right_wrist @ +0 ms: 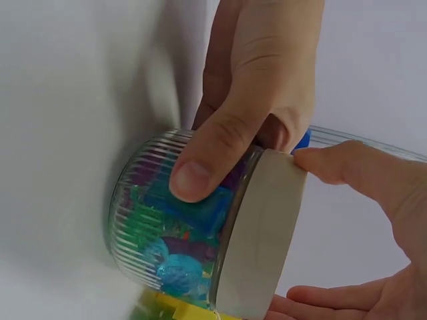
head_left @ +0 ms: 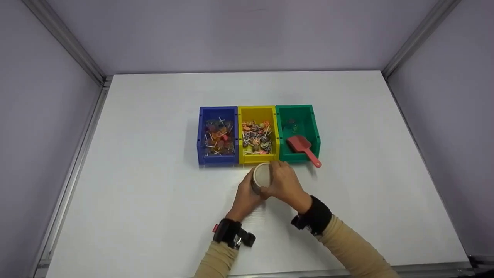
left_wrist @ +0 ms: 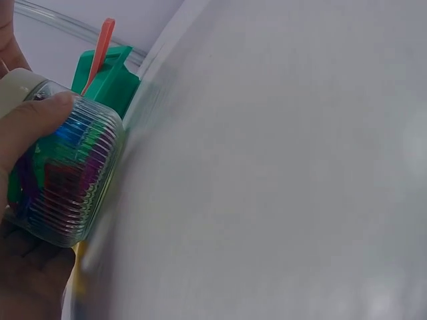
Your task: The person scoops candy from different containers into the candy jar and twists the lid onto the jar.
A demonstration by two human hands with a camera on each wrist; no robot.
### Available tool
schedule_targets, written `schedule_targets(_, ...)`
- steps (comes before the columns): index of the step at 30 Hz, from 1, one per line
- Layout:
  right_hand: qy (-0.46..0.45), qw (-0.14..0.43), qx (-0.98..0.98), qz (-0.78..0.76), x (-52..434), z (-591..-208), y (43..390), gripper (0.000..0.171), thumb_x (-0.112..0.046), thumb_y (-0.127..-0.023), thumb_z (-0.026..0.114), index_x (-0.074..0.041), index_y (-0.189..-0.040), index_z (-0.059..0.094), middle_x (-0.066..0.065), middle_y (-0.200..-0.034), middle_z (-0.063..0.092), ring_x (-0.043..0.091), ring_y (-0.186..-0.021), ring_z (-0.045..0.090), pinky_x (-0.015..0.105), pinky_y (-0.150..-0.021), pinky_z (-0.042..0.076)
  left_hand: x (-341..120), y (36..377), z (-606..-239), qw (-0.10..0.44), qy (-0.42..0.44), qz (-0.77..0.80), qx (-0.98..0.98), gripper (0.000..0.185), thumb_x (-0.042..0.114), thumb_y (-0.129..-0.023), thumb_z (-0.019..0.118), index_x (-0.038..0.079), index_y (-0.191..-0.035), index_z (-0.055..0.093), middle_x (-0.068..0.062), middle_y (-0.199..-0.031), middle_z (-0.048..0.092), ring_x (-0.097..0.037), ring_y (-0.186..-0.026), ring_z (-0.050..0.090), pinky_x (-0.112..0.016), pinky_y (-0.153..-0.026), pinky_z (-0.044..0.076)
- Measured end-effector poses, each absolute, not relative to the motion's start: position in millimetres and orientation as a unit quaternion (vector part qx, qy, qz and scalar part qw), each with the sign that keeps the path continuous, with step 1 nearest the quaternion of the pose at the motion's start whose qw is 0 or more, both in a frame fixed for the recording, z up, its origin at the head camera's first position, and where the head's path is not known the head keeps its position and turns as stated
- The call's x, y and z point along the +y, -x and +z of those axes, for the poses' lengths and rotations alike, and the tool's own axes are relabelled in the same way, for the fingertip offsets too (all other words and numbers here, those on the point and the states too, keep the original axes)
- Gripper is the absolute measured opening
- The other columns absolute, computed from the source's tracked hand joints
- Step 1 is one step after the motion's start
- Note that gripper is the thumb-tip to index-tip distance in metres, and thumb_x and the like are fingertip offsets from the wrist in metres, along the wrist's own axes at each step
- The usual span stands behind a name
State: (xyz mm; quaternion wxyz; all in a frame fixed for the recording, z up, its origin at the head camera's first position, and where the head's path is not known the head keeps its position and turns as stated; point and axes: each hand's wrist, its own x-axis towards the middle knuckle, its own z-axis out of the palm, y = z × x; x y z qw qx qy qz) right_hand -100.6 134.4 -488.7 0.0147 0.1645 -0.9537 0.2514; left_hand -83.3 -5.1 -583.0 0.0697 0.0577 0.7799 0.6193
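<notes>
**Two hands on a ribbed jar**

Both forearms reach in from the near edge and meet just near the yellow bin. The left hand curls round the jar, thumb across its ribbed glass wall. The right hand wraps the lid, thumb tip on its rim and fingers curled under. The jar stands on the table, between the palms. A red scoop lies in the green bin, right of the yellow one; a blue bin stands left.

Three bins: one blue bin, one yellow bin, one green bin. One red scoop. One jar. Two hands.
</notes>
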Motion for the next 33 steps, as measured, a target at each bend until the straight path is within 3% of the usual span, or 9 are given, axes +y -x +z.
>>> schedule_targets(8, -0.124, 0.015, -0.957, 0.263, 130.8, -489.4, 100.5, 0.068, -0.025, -0.056, 0.092, 0.007, -0.105, 0.059, 0.025, -0.095, 0.067, 0.036, -0.089, 0.062, 0.048, -0.078, 0.056, -4.0, 83.7, -580.1, 0.071, -0.049, 0.638, 0.766, 0.086, 0.009, -0.075, 0.077, 0.004, -0.149, 0.033, -0.018, -0.147, 0.047, -0.033, -0.136, 0.046, -0.049, -0.115, 0.039)
schedule_targets(20, -0.104, -0.013, -0.952, 0.287, 136.6, -491.1, 98.4, 0.075, -0.025, -0.057, 0.092, 0.006, -0.115, 0.056, 0.025, -0.107, 0.063, 0.036, -0.1, 0.059, 0.049, -0.088, 0.054, -4.8, 88.9, -579.5, 0.118, -0.039, 0.62, 0.775, 0.088, 0.023, -0.075, 0.078, 0.01, -0.149, 0.032, -0.011, -0.151, 0.043, -0.029, -0.14, 0.041, -0.047, -0.12, 0.034)
schedule_targets(28, -0.162, 0.068, -0.954, 0.243, 143.3, -500.5, 98.3, 0.083, -0.04, -0.059, 0.091, 0.006, -0.118, 0.054, 0.022, -0.11, 0.062, 0.032, -0.098, 0.057, 0.047, -0.088, 0.053, -24.7, 96.5, -564.7, 0.151, -0.089, 0.549, 0.817, 0.109, 0.037, -0.074, 0.083, 0.005, -0.154, 0.016, -0.018, -0.159, 0.027, -0.036, -0.148, 0.026, -0.053, -0.122, 0.026)
schedule_targets(31, -0.16, 0.084, -0.954, 0.24, 147.7, -498.0, 103.5, 0.085, -0.046, -0.064, 0.087, 0.007, -0.122, 0.054, 0.023, -0.115, 0.063, 0.035, -0.104, 0.059, 0.049, -0.092, 0.053, -39.8, 100.5, -547.0, 0.14, -0.102, 0.503, 0.847, 0.098, 0.045, -0.08, 0.076, 0.008, -0.154, 0.022, -0.017, -0.158, 0.029, -0.036, -0.148, 0.027, -0.054, -0.121, 0.028)
schedule_targets(33, -0.149, 0.089, -0.954, 0.244, 152.2, -494.4, 109.2, 0.083, -0.046, -0.069, 0.083, 0.007, -0.125, 0.054, 0.024, -0.12, 0.062, 0.037, -0.11, 0.059, 0.052, -0.097, 0.052, -50.1, 104.7, -533.1, 0.095, -0.121, 0.465, 0.872, 0.084, 0.046, -0.085, 0.069, 0.009, -0.151, 0.032, -0.017, -0.155, 0.036, -0.035, -0.145, 0.034, -0.053, -0.118, 0.033)
